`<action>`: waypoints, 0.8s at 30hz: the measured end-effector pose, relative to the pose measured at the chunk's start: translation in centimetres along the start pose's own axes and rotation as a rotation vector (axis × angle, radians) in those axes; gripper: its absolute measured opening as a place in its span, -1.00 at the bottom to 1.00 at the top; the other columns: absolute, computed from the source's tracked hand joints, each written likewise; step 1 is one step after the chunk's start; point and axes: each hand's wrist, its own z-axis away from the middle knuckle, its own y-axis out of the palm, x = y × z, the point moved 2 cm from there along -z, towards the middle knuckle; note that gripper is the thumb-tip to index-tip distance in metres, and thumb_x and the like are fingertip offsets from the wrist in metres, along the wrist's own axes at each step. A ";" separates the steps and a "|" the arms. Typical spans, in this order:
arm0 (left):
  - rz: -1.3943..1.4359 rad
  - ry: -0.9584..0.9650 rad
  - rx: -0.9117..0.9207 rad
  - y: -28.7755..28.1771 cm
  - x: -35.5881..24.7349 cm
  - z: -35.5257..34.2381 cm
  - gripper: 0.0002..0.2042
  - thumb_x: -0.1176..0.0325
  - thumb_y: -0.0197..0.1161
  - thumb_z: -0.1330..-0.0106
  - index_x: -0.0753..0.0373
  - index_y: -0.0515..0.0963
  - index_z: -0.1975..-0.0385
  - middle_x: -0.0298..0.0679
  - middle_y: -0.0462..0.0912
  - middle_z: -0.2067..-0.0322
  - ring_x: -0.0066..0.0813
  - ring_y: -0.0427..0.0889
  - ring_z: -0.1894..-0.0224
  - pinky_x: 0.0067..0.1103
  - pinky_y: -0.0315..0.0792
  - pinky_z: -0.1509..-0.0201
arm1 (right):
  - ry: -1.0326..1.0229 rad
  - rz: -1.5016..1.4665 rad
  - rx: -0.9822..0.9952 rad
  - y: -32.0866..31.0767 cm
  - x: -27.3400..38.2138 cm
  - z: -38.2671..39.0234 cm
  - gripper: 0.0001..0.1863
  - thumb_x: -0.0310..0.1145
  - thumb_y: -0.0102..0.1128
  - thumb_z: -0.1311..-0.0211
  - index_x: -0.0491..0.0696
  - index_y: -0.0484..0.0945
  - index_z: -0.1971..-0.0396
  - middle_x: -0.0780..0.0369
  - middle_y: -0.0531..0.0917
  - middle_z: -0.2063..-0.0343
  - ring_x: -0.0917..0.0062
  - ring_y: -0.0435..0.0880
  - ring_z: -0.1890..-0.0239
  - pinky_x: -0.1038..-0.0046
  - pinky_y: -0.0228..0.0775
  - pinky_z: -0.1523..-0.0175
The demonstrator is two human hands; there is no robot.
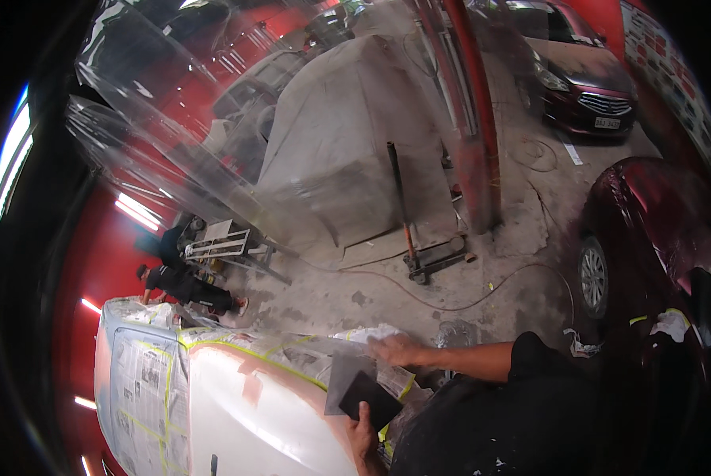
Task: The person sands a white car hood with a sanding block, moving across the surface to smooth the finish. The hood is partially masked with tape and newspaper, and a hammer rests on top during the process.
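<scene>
My left hand [362, 439] pinches two flat sheets of what looks like sandpaper, with the thumb on top. One is a dark, nearly black sheet [370, 401]; the other, a lighter grey sheet [342, 382], sticks out behind it. Both are over the edge of a white car panel [280, 412] with brownish-pink patches along its border. My right hand [396, 350] reaches across beside crumpled white masking [363, 333]; its fingers are blurred. Newspaper masking [145, 381] with yellow-green tape covers the car's glass area.
A person [185, 287] in dark clothes bends at the car's far end. Beyond are a metal rack [220, 247], a sheet-covered vehicle [347, 143], a floor jack [435, 260] and a red post [478, 119]. A hose [450, 308] crosses the floor. Dark red cars [645, 230] stand at right.
</scene>
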 end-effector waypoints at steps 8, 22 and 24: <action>-0.674 0.057 0.494 -0.1 -3.1 1.6 -0.77 0.31 0.12 -0.43 0.38 0.54 0.14 -0.10 0.54 0.51 -0.44 0.46 0.44 -0.44 0.43 0.28 | -0.599 0.358 0.648 2.1 7.1 2.2 -0.56 0.02 0.25 -0.18 -0.13 0.68 0.37 0.03 0.70 0.48 0.26 0.71 0.39 0.23 0.46 0.26; -0.001 0.035 0.173 -4.8 2.0 3.5 -0.72 0.34 0.22 -0.41 0.38 0.53 0.00 -0.29 0.69 0.23 -0.51 0.58 0.26 -0.52 0.49 0.12 | -0.474 0.232 0.660 -2.1 6.7 1.4 -0.66 -0.11 0.19 -0.34 -0.13 0.66 0.33 0.10 0.66 0.52 0.43 0.58 0.50 0.36 0.42 0.29; 0.093 0.246 -0.010 -6.6 2.9 3.6 -0.60 0.35 0.19 -0.43 0.39 0.40 -0.18 -0.23 0.62 0.04 -0.41 0.62 0.10 -0.49 0.51 -0.02 | -0.424 0.334 0.630 -4.5 5.9 0.1 -0.74 -0.18 0.24 -0.31 -0.08 0.71 0.33 0.23 0.72 0.51 0.65 0.58 0.49 0.45 0.45 0.31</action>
